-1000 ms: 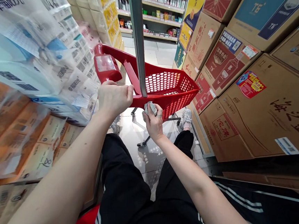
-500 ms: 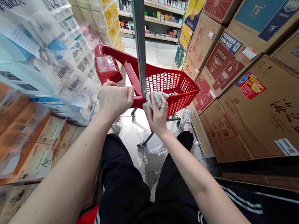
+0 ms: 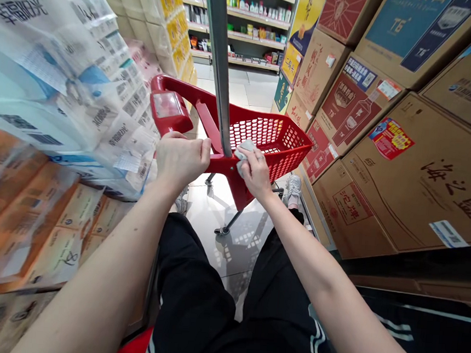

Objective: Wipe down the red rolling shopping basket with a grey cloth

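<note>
A red plastic shopping cart with a mesh basket stands on the tiled floor in a narrow aisle. My left hand is closed around the cart's red frame, just below its handle. My right hand presses a small grey cloth against the near rim of the basket, fingers closed on it. A grey metal pole rises from the cart between my two hands.
Plastic-wrapped tissue packs are stacked close on the left. Brown cardboard boxes are piled on the right. Shelves of bottles stand at the aisle's far end. My legs in black trousers are below.
My right hand has risen with the cloth from under the basket's near corner up onto its rim. The left hand has stayed on the frame.
</note>
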### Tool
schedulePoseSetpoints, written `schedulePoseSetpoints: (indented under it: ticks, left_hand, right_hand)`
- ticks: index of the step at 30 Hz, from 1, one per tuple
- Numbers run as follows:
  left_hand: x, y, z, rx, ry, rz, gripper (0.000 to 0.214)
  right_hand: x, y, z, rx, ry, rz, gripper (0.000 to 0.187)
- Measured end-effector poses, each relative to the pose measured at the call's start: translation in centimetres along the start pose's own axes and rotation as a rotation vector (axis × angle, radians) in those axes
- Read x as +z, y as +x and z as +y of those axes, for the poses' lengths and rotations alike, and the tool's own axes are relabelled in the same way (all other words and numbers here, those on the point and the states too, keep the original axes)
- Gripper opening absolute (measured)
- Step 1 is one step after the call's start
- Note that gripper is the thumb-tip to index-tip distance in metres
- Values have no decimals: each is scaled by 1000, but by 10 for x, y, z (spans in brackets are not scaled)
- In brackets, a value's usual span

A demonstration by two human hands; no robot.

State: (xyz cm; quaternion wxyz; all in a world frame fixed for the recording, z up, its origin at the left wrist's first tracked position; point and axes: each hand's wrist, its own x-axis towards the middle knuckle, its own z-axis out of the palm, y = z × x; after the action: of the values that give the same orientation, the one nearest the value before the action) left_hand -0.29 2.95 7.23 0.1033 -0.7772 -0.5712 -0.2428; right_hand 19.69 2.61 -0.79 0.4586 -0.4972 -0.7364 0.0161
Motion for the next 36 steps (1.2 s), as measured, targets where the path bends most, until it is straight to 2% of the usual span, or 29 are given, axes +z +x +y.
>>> schedulePoseSetpoints:
  ticks: [3,5,11,14,22,26,32,36]
  left_hand:
    - [1,1,-3,-29,-16,-18,60]
    - [1,2,-5,-53,-18,-34,60]
    - [-1,2,-9,-12,43,-20,61]
    - [1,2,-9,21,82,-1,62]
    - [1,0,3,13,60,40,59]
    - [0,0,7,1,73,34,60]
    - [-3,-2,6,4,36,37,57]
    - [-3,-2,4,-20,22,27,58]
  right_hand:
    - [4,6,-27,-61,1,-20,41]
    - [7,12,-32,-86,-19,-41,45]
    - [9,35,-13,-120,-12,-143,40]
    - [10,40,-7,-112,19,-153,45]
    - [9,40,1,10,223,-103,65]
    - [6,40,-1,27,235,-103,62]
    - [3,32,-9,-52,205,-71,52]
    - [8,30,-8,-28,176,-59,55]
